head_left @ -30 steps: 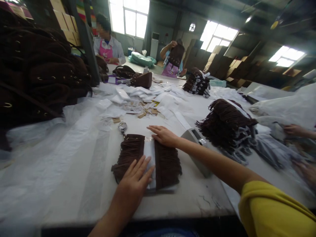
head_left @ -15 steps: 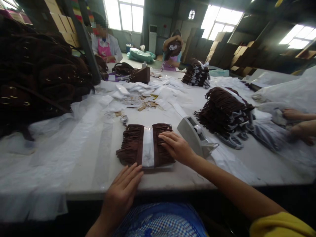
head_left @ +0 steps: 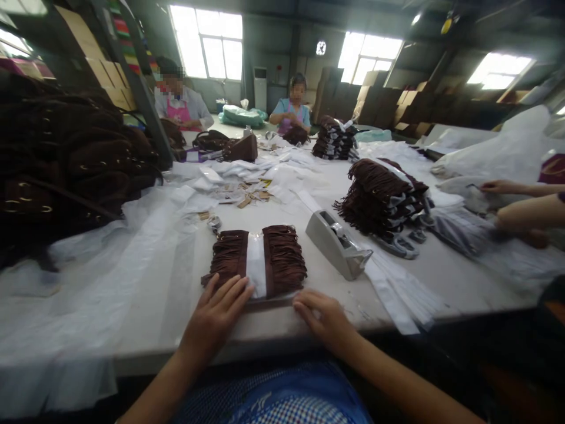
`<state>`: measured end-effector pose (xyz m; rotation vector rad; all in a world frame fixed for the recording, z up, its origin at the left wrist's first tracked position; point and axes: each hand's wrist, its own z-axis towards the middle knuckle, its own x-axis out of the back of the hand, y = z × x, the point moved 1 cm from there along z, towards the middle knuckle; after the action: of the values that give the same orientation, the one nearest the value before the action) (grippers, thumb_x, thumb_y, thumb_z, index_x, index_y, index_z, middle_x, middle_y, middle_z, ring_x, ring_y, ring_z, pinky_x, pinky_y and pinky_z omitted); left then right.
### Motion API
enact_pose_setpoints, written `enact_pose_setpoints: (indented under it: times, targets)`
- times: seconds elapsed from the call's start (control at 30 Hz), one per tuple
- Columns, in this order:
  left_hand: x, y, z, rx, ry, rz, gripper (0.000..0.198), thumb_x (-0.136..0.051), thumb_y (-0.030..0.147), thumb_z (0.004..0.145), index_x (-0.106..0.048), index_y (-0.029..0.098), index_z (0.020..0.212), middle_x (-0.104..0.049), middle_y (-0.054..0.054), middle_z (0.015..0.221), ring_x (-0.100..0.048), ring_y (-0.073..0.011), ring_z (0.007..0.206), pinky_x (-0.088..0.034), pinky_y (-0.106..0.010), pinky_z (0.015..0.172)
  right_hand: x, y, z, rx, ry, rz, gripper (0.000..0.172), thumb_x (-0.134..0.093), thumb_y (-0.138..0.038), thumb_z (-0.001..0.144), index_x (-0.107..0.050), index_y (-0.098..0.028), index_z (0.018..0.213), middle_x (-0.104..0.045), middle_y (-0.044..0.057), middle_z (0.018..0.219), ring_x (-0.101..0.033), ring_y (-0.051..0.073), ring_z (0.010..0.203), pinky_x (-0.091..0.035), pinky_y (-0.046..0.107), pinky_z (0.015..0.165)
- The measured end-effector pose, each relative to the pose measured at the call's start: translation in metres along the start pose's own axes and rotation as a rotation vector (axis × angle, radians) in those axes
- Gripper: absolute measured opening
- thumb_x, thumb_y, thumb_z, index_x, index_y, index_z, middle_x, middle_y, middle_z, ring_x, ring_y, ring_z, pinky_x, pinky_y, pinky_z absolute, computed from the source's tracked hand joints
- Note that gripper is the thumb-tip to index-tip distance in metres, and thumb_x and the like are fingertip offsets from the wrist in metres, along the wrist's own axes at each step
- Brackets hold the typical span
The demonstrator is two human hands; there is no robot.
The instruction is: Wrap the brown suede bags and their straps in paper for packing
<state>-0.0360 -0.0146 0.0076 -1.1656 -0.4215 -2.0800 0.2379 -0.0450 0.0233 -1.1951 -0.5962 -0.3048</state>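
Note:
A dark brown fringed bag (head_left: 286,259) lies flat on the table in front of me, with a white band (head_left: 256,265) across its middle. A thin, shiny edge shows along its near side. My left hand (head_left: 218,312) rests on the bag's near left part, fingers stretched out. At the near right corner, my right hand (head_left: 324,318) has its fingers curled and pressed together; what they pinch, if anything, is hidden. A grey tape dispenser (head_left: 338,244) stands just right of the bag. Beyond the bag's far left corner sits a small wrapped metal piece (head_left: 214,224).
A stack of fringed bags (head_left: 379,194) stands right, another stack (head_left: 333,138) farther back. White strips (head_left: 401,294) lie near the right edge. Dark bags (head_left: 79,153) heap up at left beside plastic sheets (head_left: 101,277). A co-worker's arms (head_left: 529,206) reach in from the right; two people work opposite.
My right hand has come off the bag's right part and moved nearer to me, to the near right corner, its fingers now curled. My left hand has slid slightly farther onto the bag.

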Motion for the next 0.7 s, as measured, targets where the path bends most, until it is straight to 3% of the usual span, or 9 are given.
enact_pose_setpoints:
  times: [0.07,0.13,0.2,0.27,0.4,0.47,0.57,0.63,0.7]
  targets:
    - [-0.002,-0.007,0.002,-0.079,-0.020,0.032,0.046,-0.046,0.010,0.095,-0.053,0.021,0.139,-0.055,-0.007,0.143,-0.051,-0.0253,0.132,-0.027,-0.048,0.118,-0.003,-0.001,-0.005,-0.339,-0.133,0.245,0.044,-0.047,-0.054,0.096,-0.068,-0.016,0.088,-0.072,0.007,0.080,-0.071,0.020,0.070,-0.058,0.030,0.066]
    - [-0.006,-0.013,0.002,-0.151,-0.031,0.059,0.049,-0.046,0.009,0.094,-0.050,0.019,0.142,-0.055,-0.008,0.143,-0.049,-0.0250,0.134,-0.034,-0.044,0.115,0.001,0.000,-0.002,-0.491,-0.194,0.345,0.055,-0.045,-0.064,0.092,-0.067,-0.014,0.086,-0.072,0.007,0.075,-0.070,0.019,0.061,-0.055,0.028,0.058]
    - [-0.009,-0.018,0.001,-0.194,-0.031,0.080,0.051,-0.047,0.008,0.094,-0.048,0.018,0.143,-0.055,-0.009,0.143,-0.049,-0.0249,0.134,-0.036,-0.044,0.114,0.015,-0.001,0.011,-0.419,-0.130,0.220,0.056,-0.043,-0.063,0.093,-0.068,-0.015,0.079,-0.071,0.005,0.071,-0.069,0.018,0.059,-0.053,0.027,0.059]
    - [-0.009,-0.025,-0.001,-0.207,-0.031,0.091,0.051,-0.045,0.007,0.094,-0.047,0.019,0.143,-0.055,-0.008,0.143,-0.048,-0.0244,0.135,-0.032,-0.046,0.116,0.032,-0.004,0.033,-0.228,-0.023,-0.010,0.047,-0.045,-0.055,0.097,-0.070,-0.018,0.079,-0.072,0.004,0.072,-0.069,0.018,0.067,-0.052,0.029,0.069]
    - [0.002,-0.042,-0.014,-0.125,-0.033,0.078,0.052,-0.037,0.003,0.093,-0.052,0.024,0.140,-0.054,-0.005,0.144,-0.047,-0.0232,0.135,-0.022,-0.050,0.120,0.045,-0.004,0.098,0.107,0.033,-0.280,0.027,-0.054,-0.039,0.096,-0.072,-0.023,0.108,-0.072,0.006,0.113,-0.066,0.021,0.104,-0.047,0.031,0.095]
    - [0.009,-0.049,-0.024,0.074,0.024,0.063,0.048,-0.038,0.007,0.093,-0.060,0.026,0.131,-0.055,-0.005,0.143,-0.048,-0.0261,0.134,-0.025,-0.052,0.119,0.037,0.000,0.136,0.136,-0.053,-0.368,0.030,-0.054,-0.038,0.096,-0.068,-0.023,0.118,-0.064,0.006,0.130,-0.058,0.020,0.121,-0.040,0.030,0.107]
    - [0.014,-0.050,-0.040,0.599,0.123,-0.076,0.035,-0.047,0.027,0.093,-0.063,0.026,0.124,-0.063,-0.008,0.133,-0.060,-0.0302,0.121,-0.042,-0.051,0.109,0.017,0.008,0.192,-0.021,-0.212,-0.453,0.042,-0.050,-0.042,0.098,-0.060,-0.020,0.132,-0.057,0.009,0.141,-0.050,0.022,0.132,-0.036,0.031,0.111]
    - [0.011,-0.043,-0.045,0.958,0.103,-0.374,0.047,-0.054,0.045,0.089,-0.056,0.025,0.132,-0.068,-0.010,0.124,-0.068,-0.0301,0.109,-0.054,-0.047,0.097,0.005,0.013,0.223,-0.127,-0.306,-0.462,0.047,-0.049,-0.050,0.097,-0.065,-0.016,0.126,-0.063,0.014,0.131,-0.056,0.027,0.126,-0.042,0.035,0.106]
    - [0.005,-0.034,-0.044,1.196,0.082,-0.785,0.070,-0.060,0.055,0.083,-0.044,0.022,0.142,-0.066,-0.013,0.126,-0.069,-0.0295,0.106,-0.058,-0.042,0.091,-0.003,0.016,0.247,-0.216,-0.404,-0.457,0.053,-0.051,-0.058,0.093,-0.073,-0.013,0.111,-0.070,0.016,0.117,-0.062,0.031,0.116,-0.047,0.037,0.100]
